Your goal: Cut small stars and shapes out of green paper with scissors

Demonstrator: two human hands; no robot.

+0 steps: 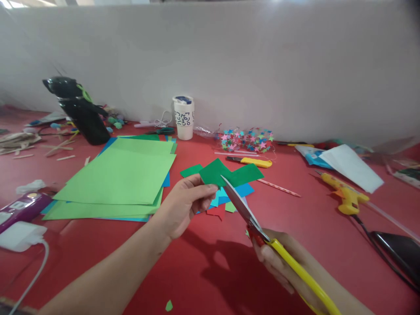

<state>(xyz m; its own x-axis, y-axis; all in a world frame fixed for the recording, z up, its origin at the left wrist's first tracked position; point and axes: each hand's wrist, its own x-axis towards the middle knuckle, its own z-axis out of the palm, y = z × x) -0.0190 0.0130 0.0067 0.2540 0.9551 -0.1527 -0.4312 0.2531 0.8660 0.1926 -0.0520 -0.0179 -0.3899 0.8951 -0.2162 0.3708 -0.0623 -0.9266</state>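
Observation:
My left hand [188,201] pinches a piece of dark green paper [215,171] by its lower left edge, above the table. Yellow-handled scissors [239,203] are in my right hand [278,258], pointing up and to the left. Their blade tips meet the lower edge of the green paper; whether they are cutting into it I cannot tell. Below the paper lie several scraps in blue [245,190], light green and red, partly hidden by my left hand and the paper.
Light green sheets [121,170] lie stacked left. Behind stand a black bottle [87,116] and a white cup [184,118]. A yellow box cutter [256,162] and star garland [246,140] lie beyond the paper. A yellow glue gun [346,194] with a cord rests right; a white charger [21,236] left.

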